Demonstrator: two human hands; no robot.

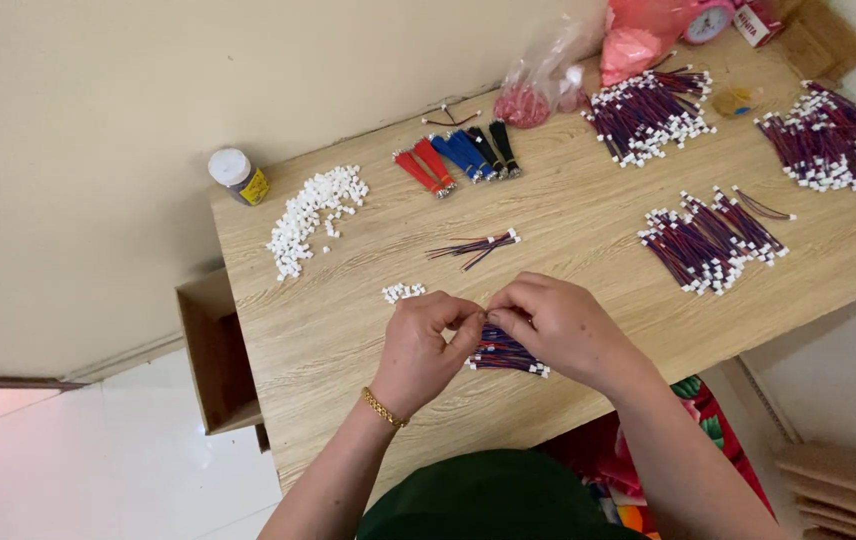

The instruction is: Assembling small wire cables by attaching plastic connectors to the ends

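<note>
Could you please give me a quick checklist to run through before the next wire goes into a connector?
1. Both hands on the work: left hand and right hand meet fingertip to fingertip above the table. Ok.
2. Wire bundle within reach: the red and blue wire bundle lies under the hands. Ok.
3. Connectors close by: a small cluster of white connectors sits just left of the left hand; the large connector pile lies farther off. Ok.
4. Wire seated in the connector: hidden by the fingers. Cannot tell.
5. Loose wires lie apart from the finished bundles. Ok.
</note>
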